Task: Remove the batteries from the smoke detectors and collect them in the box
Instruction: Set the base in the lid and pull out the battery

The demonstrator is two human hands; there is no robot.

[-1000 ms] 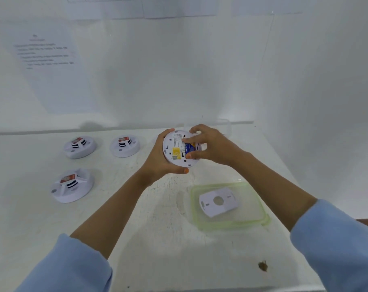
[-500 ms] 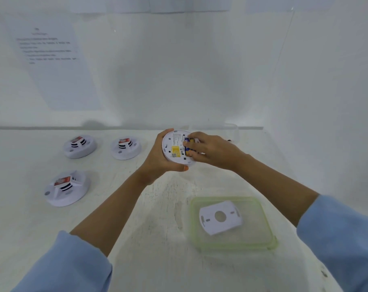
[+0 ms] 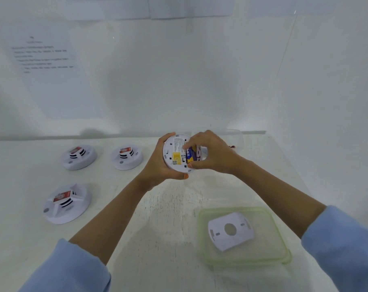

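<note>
My left hand (image 3: pixel 161 163) grips a round white smoke detector (image 3: pixel 174 154) from its left side and holds it above the table, back facing me. A blue and yellow battery (image 3: pixel 190 155) sits in the detector's back. My right hand (image 3: pixel 212 152) pinches that battery between forefinger and thumb. A clear plastic box (image 3: pixel 239 138) stands behind my right hand by the wall, mostly hidden. Three more white smoke detectors lie on the table at the left (image 3: pixel 79 157) (image 3: pixel 127 158) (image 3: pixel 67 204).
A green-rimmed clear lid (image 3: pixel 267 249) lies flat at the near right, with a white mounting plate (image 3: pixel 219 234) on it. White walls close the table at the back and right, with printed sheets (image 3: pixel 46 66) taped up.
My right hand's fingers have shifted on the detector's back and now pinch the battery's ends. The detector stays in my left hand; the camera view has moved a little.
</note>
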